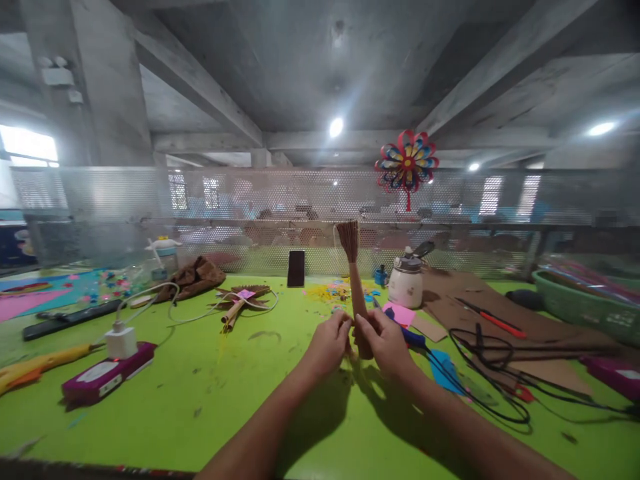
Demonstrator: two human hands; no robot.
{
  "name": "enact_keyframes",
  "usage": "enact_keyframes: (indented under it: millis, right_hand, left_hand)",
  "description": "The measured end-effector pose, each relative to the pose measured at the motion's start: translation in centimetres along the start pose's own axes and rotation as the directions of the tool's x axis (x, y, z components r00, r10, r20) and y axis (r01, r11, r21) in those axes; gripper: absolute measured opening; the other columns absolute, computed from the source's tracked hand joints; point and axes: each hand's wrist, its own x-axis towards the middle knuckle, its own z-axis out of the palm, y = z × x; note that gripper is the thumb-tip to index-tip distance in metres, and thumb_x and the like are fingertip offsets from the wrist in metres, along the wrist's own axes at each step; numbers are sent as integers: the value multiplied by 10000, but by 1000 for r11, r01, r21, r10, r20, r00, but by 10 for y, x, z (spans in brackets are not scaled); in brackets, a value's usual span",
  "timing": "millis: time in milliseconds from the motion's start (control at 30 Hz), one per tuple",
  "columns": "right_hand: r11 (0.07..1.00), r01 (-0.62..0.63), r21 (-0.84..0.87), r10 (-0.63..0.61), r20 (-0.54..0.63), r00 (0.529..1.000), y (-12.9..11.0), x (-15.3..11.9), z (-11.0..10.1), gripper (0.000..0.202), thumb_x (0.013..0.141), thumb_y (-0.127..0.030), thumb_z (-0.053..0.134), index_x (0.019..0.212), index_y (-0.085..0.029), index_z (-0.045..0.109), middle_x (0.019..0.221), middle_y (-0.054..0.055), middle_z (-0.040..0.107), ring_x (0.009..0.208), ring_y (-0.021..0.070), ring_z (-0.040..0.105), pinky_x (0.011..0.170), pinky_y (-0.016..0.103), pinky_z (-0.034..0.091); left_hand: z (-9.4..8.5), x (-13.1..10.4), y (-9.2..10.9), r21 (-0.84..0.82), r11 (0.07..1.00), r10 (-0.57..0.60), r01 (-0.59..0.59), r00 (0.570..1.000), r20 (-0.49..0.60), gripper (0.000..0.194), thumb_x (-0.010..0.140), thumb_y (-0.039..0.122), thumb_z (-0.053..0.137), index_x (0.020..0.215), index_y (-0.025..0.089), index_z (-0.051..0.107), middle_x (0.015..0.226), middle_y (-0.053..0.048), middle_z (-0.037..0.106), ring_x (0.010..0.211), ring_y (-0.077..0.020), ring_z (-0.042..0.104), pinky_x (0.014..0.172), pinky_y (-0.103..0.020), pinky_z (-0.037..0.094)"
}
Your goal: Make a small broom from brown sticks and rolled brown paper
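Upright between my hands stands a brown paper roll with a fringed, brush-like top (pixel 355 293). My right hand (pixel 387 343) is closed around its lower part, thumb against the near side. Close on its left, my left hand (pixel 327 345) is closed in a pinch beside the roll; what lies between those fingertips is too small to make out. A thin pale strand loops by the fringe. Under the hands, some yellowish bits on the green table (pixel 240 407) are blurred. Just beyond my right hand lie a pink paper (pixel 400 313) and a blue-handled tool (pixel 413 337).
Black cables (pixel 480 360) tangle at right before brown sheets (pixel 480 300) and a green basket (pixel 585 303). A white jar (pixel 406 283) and phone (pixel 296 269) stand behind. Leftward are a fringed brown paper piece (pixel 245 297), purple power strip (pixel 110 373) and yellow glue gun (pixel 45 367).
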Motion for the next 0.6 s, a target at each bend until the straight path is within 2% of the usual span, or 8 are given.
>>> enact_keyframes:
  millis: [133, 233, 367, 467, 600]
  right_hand:
    - [997, 40, -65, -49, -135, 990, -4, 7, -4, 380, 755, -550, 603, 699, -181, 529, 603, 6, 566, 561, 154, 523, 516, 273, 418]
    - [999, 34, 21, -30, -163, 986, -8, 11, -5, 393, 741, -560, 609, 723, -172, 546, 654, 32, 611, 636, 181, 575, 594, 302, 461]
    - [964, -35, 263, 70, -126, 990, -17, 11, -4, 416, 686, -570, 656, 743, -180, 523, 687, 47, 668, 657, 197, 640, 628, 325, 502]
    - [910, -124, 397, 163, -67, 984, -25, 8, -3, 416, 651, -544, 696, 733, -193, 488, 625, 18, 666, 558, 176, 638, 549, 298, 499]
    - [865, -214, 455, 237, 6, 971, -32, 5, -5, 411, 633, -518, 714, 719, -186, 489, 592, 7, 649, 466, 131, 584, 419, 230, 427]
  left_hand:
    - [5, -5, 4, 116, 993, -3, 0, 1000, 23, 208, 893, 361, 349, 790, 214, 455, 508, 37, 539, 504, -156, 570, 558, -261, 415]
    - [7, -10, 11, 290, 957, 9, -28, 998, 68, 254, 903, 345, 327, 737, 210, 465, 550, -3, 590, 525, -166, 580, 561, -264, 391]
    - [13, -18, 27, 471, 881, -17, -44, 992, 125, 286, 893, 301, 336, 711, 198, 530, 547, -32, 611, 519, -179, 576, 560, -267, 369]
    - [18, -24, 36, 469, 881, -14, -70, 985, 173, 290, 887, 292, 352, 756, 192, 591, 576, -42, 638, 543, -189, 595, 577, -269, 380]
    - [24, -29, 35, 485, 869, -15, -92, 977, 211, 272, 853, 220, 378, 727, 186, 617, 629, -62, 663, 577, -191, 606, 571, -268, 384]
